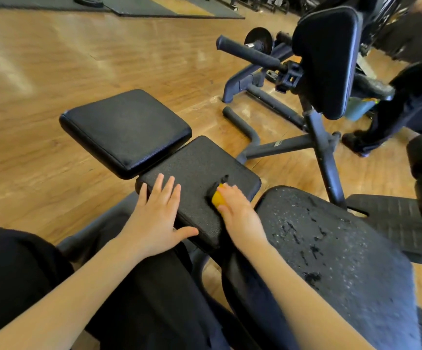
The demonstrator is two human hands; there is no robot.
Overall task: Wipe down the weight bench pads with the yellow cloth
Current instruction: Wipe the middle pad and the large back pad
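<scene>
Head view: right hand (232, 205) presses the yellow cloth (217, 197) under its fingers on the middle pad (194, 173); left hand (156, 213) lies flat, open, beside it.

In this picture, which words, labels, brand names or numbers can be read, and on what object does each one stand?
None can be read.
Frame bar: a small pale mark, too small and blurred to read.
Pads, cloth, floor: no text shows.
</scene>
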